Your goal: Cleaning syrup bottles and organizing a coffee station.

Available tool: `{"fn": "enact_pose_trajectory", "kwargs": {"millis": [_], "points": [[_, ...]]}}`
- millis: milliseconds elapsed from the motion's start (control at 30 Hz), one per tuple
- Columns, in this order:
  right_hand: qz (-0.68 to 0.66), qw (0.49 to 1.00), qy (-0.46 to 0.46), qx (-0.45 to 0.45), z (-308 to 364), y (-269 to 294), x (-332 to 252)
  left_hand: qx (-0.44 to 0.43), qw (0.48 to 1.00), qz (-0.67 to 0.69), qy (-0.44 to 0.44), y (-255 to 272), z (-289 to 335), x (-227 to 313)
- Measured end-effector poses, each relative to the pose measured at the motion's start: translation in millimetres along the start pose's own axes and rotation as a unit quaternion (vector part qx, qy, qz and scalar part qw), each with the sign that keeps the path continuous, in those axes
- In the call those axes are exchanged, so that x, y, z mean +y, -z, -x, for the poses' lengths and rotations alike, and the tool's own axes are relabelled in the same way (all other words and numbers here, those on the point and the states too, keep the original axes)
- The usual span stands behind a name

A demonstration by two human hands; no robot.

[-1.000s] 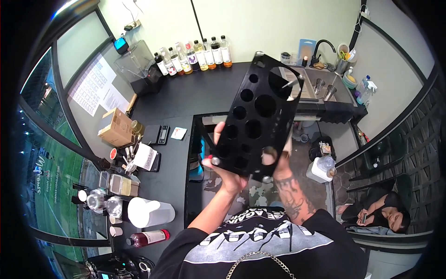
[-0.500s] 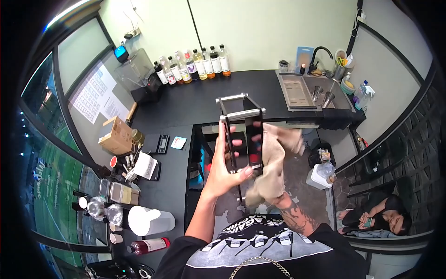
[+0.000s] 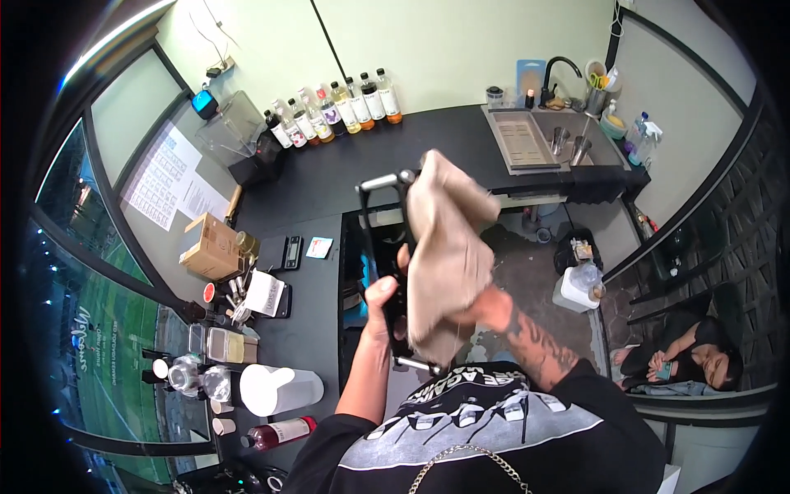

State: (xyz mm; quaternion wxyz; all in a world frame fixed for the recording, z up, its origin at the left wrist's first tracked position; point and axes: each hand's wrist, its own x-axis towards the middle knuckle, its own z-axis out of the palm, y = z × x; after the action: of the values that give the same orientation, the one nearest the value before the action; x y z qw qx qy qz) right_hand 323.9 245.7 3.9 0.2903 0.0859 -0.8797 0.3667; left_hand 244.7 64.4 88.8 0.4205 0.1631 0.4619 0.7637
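While my left hand (image 3: 380,306) grips a black, open-sided rack with silver metal rods (image 3: 400,298) before my chest, my right hand (image 3: 487,311) holds a crumpled beige fabric cloth (image 3: 448,255) covering the rack's right side, my fingers there mostly hidden.

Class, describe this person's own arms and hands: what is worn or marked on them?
The black sleeves are short. Dark curling tattoos mark the right forearm; none shows on the left forearm. No glove shows on the left hand or right hand, the latter partly hidden.
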Motion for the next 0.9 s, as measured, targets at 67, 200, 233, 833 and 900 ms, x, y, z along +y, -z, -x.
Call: {"fn": "enact_pose_trajectory", "kwargs": {"millis": [67, 200, 233, 833, 900], "points": [[0.032, 0.998, -0.029, 0.048, -30, 21, -35, -0.099, 0.992, -0.063, 0.036, 61, -6, -34], [0.048, 0.989, 0.080, 0.115, -23, 15, -12, -0.106, 0.994, -0.001, -0.037, 38, -3, -40], [0.005, 1.000, 0.011, 0.020, -7, -2, -1, -0.090, 0.993, 0.025, -0.075, 13, -3, -30], [-0.121, 0.986, -0.074, 0.086, 59, -20, -3, 0.023, 0.980, -0.020, -0.196, 12, -48, -40], [-0.253, 0.952, -0.141, 0.102, 48, -19, -25, -0.016, 0.981, -0.051, -0.188, 21, -61, -31]]}}
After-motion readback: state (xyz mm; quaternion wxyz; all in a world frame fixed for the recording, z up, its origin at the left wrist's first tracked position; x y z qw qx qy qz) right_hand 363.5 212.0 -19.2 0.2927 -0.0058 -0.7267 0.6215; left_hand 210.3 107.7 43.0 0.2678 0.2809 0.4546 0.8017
